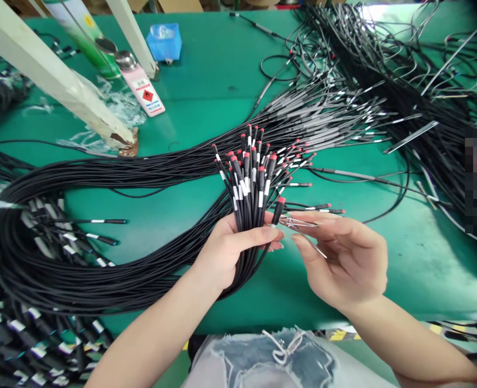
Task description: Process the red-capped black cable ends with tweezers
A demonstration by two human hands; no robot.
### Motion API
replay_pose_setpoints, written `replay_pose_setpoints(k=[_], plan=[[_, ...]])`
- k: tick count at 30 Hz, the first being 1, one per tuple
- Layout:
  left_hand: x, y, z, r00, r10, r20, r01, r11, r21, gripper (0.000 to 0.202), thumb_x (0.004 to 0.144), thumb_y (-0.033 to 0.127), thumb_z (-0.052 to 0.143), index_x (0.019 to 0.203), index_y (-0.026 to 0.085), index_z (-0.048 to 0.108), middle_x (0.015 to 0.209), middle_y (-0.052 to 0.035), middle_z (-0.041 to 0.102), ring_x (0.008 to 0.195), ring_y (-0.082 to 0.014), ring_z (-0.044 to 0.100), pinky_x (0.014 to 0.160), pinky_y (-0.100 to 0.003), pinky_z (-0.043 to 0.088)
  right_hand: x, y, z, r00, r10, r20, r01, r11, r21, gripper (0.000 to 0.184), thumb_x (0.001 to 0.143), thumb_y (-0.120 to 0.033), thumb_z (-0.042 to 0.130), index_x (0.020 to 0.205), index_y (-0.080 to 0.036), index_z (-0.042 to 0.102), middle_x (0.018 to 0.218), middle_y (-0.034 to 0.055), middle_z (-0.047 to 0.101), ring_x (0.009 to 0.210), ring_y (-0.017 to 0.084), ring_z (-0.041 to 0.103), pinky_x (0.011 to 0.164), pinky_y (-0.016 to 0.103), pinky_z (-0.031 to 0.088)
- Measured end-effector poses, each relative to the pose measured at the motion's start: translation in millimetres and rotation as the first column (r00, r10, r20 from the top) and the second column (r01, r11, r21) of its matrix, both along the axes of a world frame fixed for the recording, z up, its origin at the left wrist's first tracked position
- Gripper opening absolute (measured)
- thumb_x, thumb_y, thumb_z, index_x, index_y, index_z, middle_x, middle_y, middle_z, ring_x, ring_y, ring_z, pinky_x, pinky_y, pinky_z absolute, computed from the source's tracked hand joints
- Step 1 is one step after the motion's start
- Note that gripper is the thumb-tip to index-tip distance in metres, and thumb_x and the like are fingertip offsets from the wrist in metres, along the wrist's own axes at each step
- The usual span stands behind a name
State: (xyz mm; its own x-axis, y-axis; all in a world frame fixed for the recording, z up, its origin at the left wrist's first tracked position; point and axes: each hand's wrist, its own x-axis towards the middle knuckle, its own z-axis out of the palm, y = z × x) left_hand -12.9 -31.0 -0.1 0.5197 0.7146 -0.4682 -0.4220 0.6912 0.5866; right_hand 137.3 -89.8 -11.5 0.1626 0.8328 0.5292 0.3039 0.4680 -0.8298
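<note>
My left hand (pixel 232 249) is closed around a bundle of thin black cables (pixel 249 186) whose ends, with red tips and white labels, fan upward above the fist. My right hand (pixel 345 258) is just to the right, fingers stretched toward the bundle and lightly pinching a thin clear strip (pixel 298 222) beside one red-tipped connector (pixel 278 210). The cables trail left from the fist in a long loop (pixel 60 258) over the green table (pixel 206 81).
More red-tipped cables (pixel 327 124) lie spread behind the bundle, and a large tangle of black wires (pixel 416 81) fills the back right. A white slanted frame leg (pixel 52 81), spray cans (pixel 141 83) and a blue box (pixel 164 40) stand at the back left.
</note>
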Motion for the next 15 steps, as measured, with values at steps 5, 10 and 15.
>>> replay_pose_setpoints(k=[5, 10, 15], plan=[[0.6, 0.0, 1.7, 1.0, 0.004, -0.031, -0.003, 0.999, 0.032, 0.019, 0.06, 0.016, 0.087, 0.075, 0.015, 0.076, 0.068, -0.0006, 0.071, 0.059, -0.0105, 0.063, 0.059, -0.021, 0.052, -1.2, 1.6, 0.7, 0.994, 0.071, -0.08, -0.069, 0.997, 0.031, 0.06, 0.08, 0.01, 0.061, 0.123, -0.032, 0.055, 0.115, 0.0005, 0.07, 0.107, 0.015, 0.069, 0.09, 0.029, 0.064], [0.9, -0.5, 0.2, 0.999, 0.01, -0.047, -0.008, 0.999, 0.046, 0.018, 0.059, 0.016, 0.087, 0.073, 0.016, 0.076, 0.066, 0.0003, 0.07, 0.057, -0.0105, 0.061, 0.06, -0.023, 0.051, -0.6, -0.6, 0.7, 0.989, 0.111, -0.096, -0.111, 0.994, 0.007, 0.06, 0.078, 0.012, 0.06, 0.121, -0.031, 0.057, 0.114, 0.001, 0.07, 0.108, 0.014, 0.069, 0.088, 0.026, 0.064], [0.6, -0.9, -1.1, 0.999, 0.007, -0.046, -0.006, 0.999, 0.04, 0.02, 0.057, 0.016, 0.089, 0.073, 0.017, 0.077, 0.064, 0.0006, 0.07, 0.056, -0.0104, 0.061, 0.059, -0.022, 0.049, 0.0, 0.1, -1.8, 0.995, 0.087, -0.045, -0.087, 0.996, -0.003, 0.056, 0.077, 0.01, 0.064, 0.118, -0.028, 0.056, 0.114, 0.0018, 0.071, 0.106, 0.016, 0.07, 0.089, 0.03, 0.063]])
